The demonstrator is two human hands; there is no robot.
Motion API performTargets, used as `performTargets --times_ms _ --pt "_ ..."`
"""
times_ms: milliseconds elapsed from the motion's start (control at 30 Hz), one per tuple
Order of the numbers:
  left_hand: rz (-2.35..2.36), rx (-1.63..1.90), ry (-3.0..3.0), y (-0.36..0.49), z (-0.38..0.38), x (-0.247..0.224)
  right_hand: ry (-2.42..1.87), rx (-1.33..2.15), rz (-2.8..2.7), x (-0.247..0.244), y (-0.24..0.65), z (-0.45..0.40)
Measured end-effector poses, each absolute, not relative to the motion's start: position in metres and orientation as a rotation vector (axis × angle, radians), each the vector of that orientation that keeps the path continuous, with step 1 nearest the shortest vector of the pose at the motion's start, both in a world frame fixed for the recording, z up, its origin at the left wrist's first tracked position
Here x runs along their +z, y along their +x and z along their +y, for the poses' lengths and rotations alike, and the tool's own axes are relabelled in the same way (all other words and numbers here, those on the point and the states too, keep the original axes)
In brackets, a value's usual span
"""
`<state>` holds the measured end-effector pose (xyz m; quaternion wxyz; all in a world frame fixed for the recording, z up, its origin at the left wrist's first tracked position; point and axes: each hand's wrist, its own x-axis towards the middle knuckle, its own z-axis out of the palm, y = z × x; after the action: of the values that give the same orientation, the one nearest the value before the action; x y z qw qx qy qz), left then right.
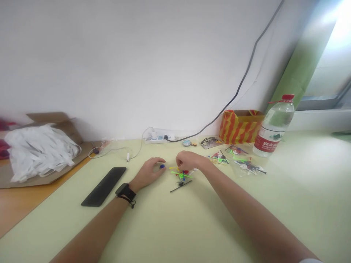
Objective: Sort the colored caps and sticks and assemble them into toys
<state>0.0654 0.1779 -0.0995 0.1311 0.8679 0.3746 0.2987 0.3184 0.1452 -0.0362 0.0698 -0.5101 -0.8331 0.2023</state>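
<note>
My left hand (149, 171) rests on the pale green table, its thumb and index finger curved apart around a small blue round piece (162, 166) near the fingertips. Over a little pile of small plastic parts, my right hand (188, 160) has its fingers bent down and pressed together; what they grip, if anything, is hidden. Bright green pieces (181, 175), a red piece (185, 172) and yellow bits lie just under and in front of it. A thin black rod (181, 186) lies at the near side of the pile.
A black flat case (104, 186) lies left of my left wrist. Behind are a power strip (159, 138) and cables. To the right stand a water bottle (274, 126), a striped bag (240, 128) and bagged plastic parts (249, 166). White strips (41, 151) fill a cardboard box at left.
</note>
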Motion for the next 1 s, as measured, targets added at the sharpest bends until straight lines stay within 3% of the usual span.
performTargets --times_ms 467,833,1000 --pt "1.058 0.838 2.477 0.061 0.154 -0.101 -1.247 0.738 -2.082 -0.044 0.319 0.159" --pt "1.003 1.159 2.346 0.08 0.127 -0.084 -1.021 1.077 -2.027 -0.052 0.287 0.144" --pt "1.001 1.196 2.377 0.082 0.127 -0.086 -1.132 0.959 -2.054 -0.05 0.284 0.142"
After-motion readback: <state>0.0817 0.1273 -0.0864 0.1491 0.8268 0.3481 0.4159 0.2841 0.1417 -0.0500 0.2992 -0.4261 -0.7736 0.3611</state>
